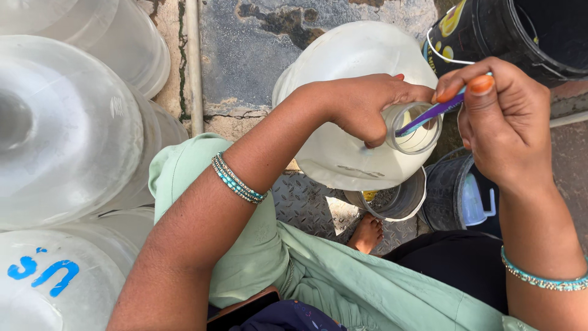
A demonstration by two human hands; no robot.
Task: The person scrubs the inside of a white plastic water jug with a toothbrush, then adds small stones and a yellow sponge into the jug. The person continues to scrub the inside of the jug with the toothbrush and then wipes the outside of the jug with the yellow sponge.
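**Brush inside the jug's neck, scrubbing under way**

Pale green cloth (318, 276) drapes across the person's lap nearest the lens, with a bare foot (367, 233) showing just past it on the patterned metal floor (306, 196). Far out from the grip, on the left, lie several big translucent plastic jugs (67, 129) on their sides, one marked in blue.

The left hand (361, 104), a beaded bangle on its wrist, is closed firmly round the neck of the large translucent white plastic water jug (343, 67), fingers wrapped and thumb over the rim, tilting the mouth toward the person. The forearm reaches up and across from lower left.

Just right of that grip, the right hand (502, 122) pinches a slim purple-handled brush (429, 114) between thumb and fingertips; its tip sits inside the jug's open mouth. The wrist is bent down.

I'd judge the neck cleaning is in progress, not finished; how clean the inside is, I cannot tell.

Below the grip stand a grey bucket (398, 202) and a dark pail (450, 190); a black bucket (520, 34) sits above right.
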